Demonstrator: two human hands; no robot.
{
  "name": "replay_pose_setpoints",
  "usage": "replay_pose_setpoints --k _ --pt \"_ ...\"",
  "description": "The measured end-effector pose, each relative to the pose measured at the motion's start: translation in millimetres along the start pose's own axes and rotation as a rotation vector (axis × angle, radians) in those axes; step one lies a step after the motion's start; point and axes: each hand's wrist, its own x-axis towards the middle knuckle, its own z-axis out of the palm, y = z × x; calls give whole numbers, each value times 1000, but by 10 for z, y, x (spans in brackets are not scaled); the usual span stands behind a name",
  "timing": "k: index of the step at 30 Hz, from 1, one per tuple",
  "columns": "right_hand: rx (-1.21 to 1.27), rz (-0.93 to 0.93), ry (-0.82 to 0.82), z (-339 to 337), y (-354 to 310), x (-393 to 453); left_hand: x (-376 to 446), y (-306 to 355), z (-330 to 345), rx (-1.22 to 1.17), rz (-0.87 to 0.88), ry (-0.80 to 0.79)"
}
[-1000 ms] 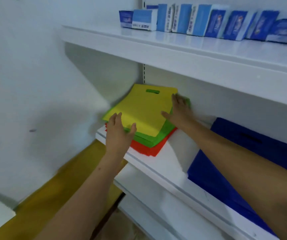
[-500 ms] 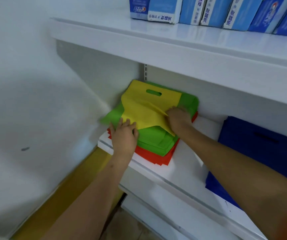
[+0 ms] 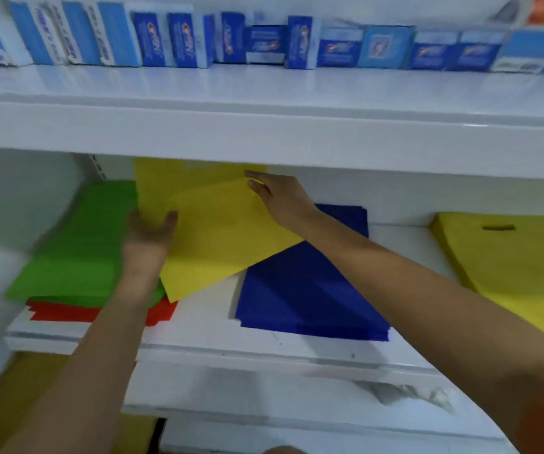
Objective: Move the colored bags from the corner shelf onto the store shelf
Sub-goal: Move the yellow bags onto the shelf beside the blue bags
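A yellow bag (image 3: 224,237) is lifted and tilted above the white shelf (image 3: 198,342). My right hand (image 3: 280,199) pinches its upper right edge. My left hand (image 3: 151,232) lies against its left edge with the fingers spread, blurred by motion. At the shelf's left corner a stack of green bags (image 3: 77,250) lies on red bags (image 3: 64,312). A stack of dark blue bags (image 3: 303,290) lies in the middle of the shelf, partly under the yellow bag. Another pile of yellow bags (image 3: 510,257) with a handle slot lies at the right.
The upper shelf (image 3: 264,132) hangs low over the bags and carries a row of blue toothpaste boxes (image 3: 179,40). A white wall closes the left side. A lower white shelf (image 3: 297,394) and a yellow floor strip (image 3: 18,404) lie below.
The yellow bag has come off the green stack and moved right, over the blue bags. Both hands moved right with it, and the view swung right.
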Motion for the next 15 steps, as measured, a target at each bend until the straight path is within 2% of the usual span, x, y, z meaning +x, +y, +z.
replay_pose_setpoints --k 4,10,15 --pt "51 98 81 -783 621 -525 -343 431 816 7 97 -80" --pt "92 325 269 -1874 1665 -1364 -1368 934 2034 -167 246 -236" --pt "283 503 430 -2603 2457 -2093 -2215 1176 2873 -183 333 -376"
